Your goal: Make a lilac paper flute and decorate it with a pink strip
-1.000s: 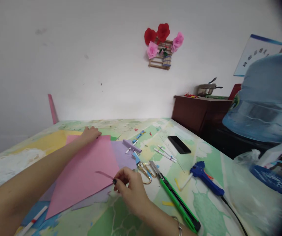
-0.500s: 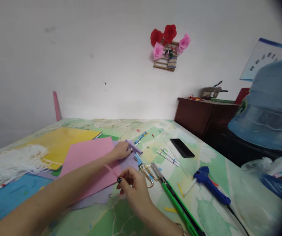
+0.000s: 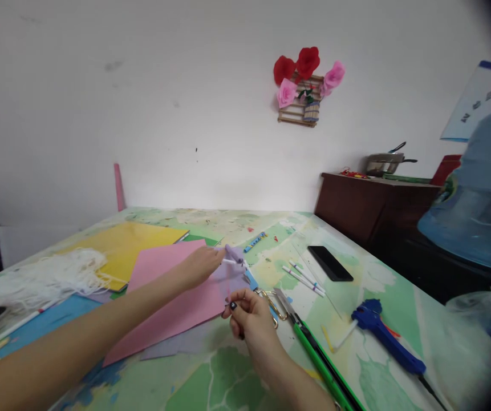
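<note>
My left hand (image 3: 206,261) reaches across the pink paper sheet (image 3: 163,297), its fingers closed around a slim white stick (image 3: 230,261). Just beyond the fingertips lies a rolled piece of purple paper (image 3: 233,253). Nearer to me, my right hand (image 3: 249,319) pinches a thin pink strip (image 3: 228,290) between thumb and fingers; the strip is faint and partly blends with the paper behind. Purple paper (image 3: 189,341) shows under the pink sheet. Gold scissor-like handles (image 3: 280,308) and a green utility knife (image 3: 322,362) lie to the right of my right hand.
A blue glue gun (image 3: 388,337), a black phone (image 3: 329,263) and white banded sticks (image 3: 303,281) lie at the right. Tangled white string (image 3: 48,277), yellow paper (image 3: 132,242) and blue paper (image 3: 52,325) cover the left. A large water bottle (image 3: 476,188) stands beyond the table's right edge.
The view has turned left, so things sit further right. My left hand has drawn back slightly from the purple roll with the white stick. The pink strip now points more upright.
</note>
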Tool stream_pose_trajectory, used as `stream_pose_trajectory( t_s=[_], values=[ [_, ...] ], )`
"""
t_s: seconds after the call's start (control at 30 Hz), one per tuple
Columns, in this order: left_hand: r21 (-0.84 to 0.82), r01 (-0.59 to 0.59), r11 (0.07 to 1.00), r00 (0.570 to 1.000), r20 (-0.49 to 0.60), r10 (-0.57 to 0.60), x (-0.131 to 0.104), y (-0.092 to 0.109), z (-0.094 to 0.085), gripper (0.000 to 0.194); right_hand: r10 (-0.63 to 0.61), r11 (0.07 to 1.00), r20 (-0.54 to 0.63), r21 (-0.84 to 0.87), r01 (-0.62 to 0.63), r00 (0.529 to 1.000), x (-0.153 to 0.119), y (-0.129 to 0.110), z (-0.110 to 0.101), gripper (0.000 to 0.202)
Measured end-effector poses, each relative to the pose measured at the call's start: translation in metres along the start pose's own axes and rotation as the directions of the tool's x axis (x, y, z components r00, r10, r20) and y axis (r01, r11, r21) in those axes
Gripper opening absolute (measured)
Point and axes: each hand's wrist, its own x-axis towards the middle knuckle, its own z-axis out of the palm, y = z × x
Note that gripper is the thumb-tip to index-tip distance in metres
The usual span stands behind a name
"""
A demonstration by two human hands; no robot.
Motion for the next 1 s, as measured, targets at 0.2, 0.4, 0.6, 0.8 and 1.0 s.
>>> stream_pose_trajectory(
  t_s=[0.2, 0.4, 0.6, 0.8, 1.0],
  values=[
    [-0.369, 0.233, 0.900, 0.969, 0.013, -0.245, -0.064, 0.016, -0.007, 0.019, 0.002, 0.999, 0.003, -0.038, -0.002, 1.000, -0.005, -0.007, 0.002, 0.020],
    [-0.908, 0.223, 0.354, 0.957, 0.135, -0.258, -0.100, 0.037, 0.009, 0.014, 0.025, 0.991, -0.015, -0.128, -0.026, 1.000, -0.010, 0.006, 0.011, 0.032],
    [-0.962, 0.237, 0.133, 0.925, 0.182, -0.333, -0.111, 0.049, 0.014, 0.013, -0.030, 0.976, -0.042, -0.216, 0.021, 0.999, -0.011, 0.014, 0.010, 0.035],
    [-0.982, 0.188, -0.026, 0.888, 0.181, -0.423, -0.111, 0.049, 0.014, 0.047, -0.023, 0.964, 0.012, -0.266, 0.025, 1.000, -0.012, 0.024, 0.011, 0.038],
    [-0.970, 0.212, -0.121, 0.882, 0.243, -0.405, -0.114, 0.052, 0.009, 0.046, 0.016, 0.961, 0.019, -0.275, -0.010, 1.000, -0.011, 0.022, 0.010, 0.042]
  ],
)
